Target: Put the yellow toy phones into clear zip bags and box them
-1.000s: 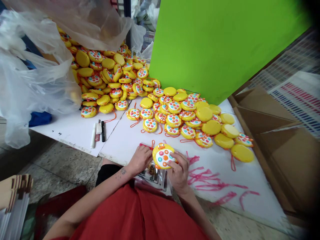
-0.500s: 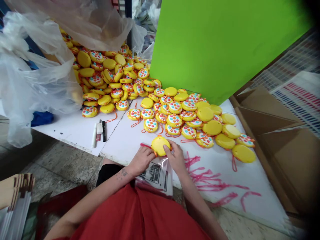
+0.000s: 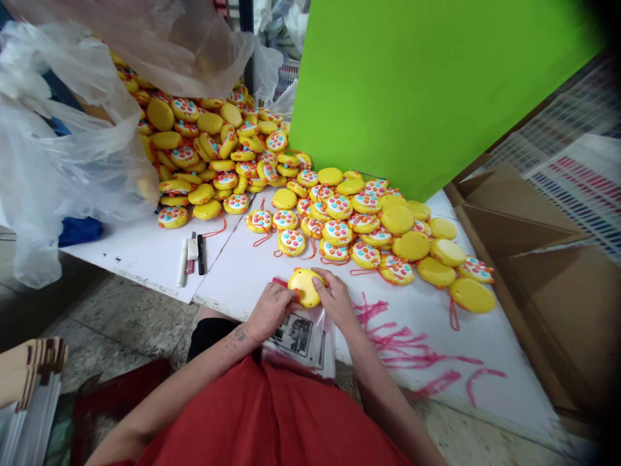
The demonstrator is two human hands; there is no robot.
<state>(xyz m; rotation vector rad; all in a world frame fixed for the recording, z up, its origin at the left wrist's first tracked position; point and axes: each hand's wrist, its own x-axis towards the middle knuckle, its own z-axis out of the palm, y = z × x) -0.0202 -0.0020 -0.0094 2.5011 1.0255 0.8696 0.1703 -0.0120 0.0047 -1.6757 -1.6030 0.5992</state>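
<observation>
A yellow egg-shaped plastic toy (image 3: pixel 305 288) is held over the table's front edge, its plain back with small holes turned up. My right hand (image 3: pixel 336 299) is closed on its right side, the thumb lying on the back. At the toy's left end my left hand (image 3: pixel 272 310) pinches its edge, where a bit of orange shows; the fingertips are partly hidden. A pink strip (image 3: pixel 280 281) sticks out behind the left fingers. Below the hands lies a stack of clear printed plastic bags (image 3: pixel 297 336).
Several like toys (image 3: pixel 337 232), some showing colored buttons and orange cords, spread across the white table (image 3: pixel 233 272). More spill from a plastic sack (image 3: pixel 97 155). Pink strips (image 3: pixel 402 349) lie right, markers (image 3: pixel 200 254) left. A green panel (image 3: pixel 412 90) and cardboard box (image 3: pixel 548 285) border the table.
The toy has shifted slightly left and toward me, and tilted a little. Both hands keep hold of it. The other things lie as before.
</observation>
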